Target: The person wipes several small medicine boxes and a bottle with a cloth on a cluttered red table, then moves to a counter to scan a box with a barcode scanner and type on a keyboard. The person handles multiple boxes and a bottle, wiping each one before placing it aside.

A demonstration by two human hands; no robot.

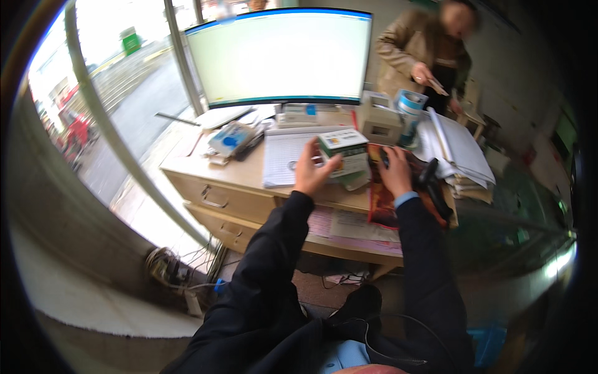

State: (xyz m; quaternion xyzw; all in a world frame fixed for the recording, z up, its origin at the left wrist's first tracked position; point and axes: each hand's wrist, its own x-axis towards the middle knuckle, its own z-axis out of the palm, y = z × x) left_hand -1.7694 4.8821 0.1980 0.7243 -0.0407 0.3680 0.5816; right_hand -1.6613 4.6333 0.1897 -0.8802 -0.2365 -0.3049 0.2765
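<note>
My left hand (314, 169) grips a small green and white carton (345, 148) that bears writing, its white top face turned up. The carton is held above the right edge of an open ruled notebook (282, 159). Under it a pale green item (354, 180) shows in part; I cannot tell what it is. My right hand (395, 171) rests over a black computer mouse (384, 158) on a red and dark patterned mouse pad (383, 201). Just right of that hand lies a black handheld barcode scanner (434, 189).
A large monitor (285, 61) stands at the back of the wooden desk (224, 166). Right of it are a beige receipt printer (379, 122) and a stack of papers (460, 149). A tissue pack (232, 139) lies left. A person (420, 51) stands beyond the desk. Cables (170, 269) hang at lower left.
</note>
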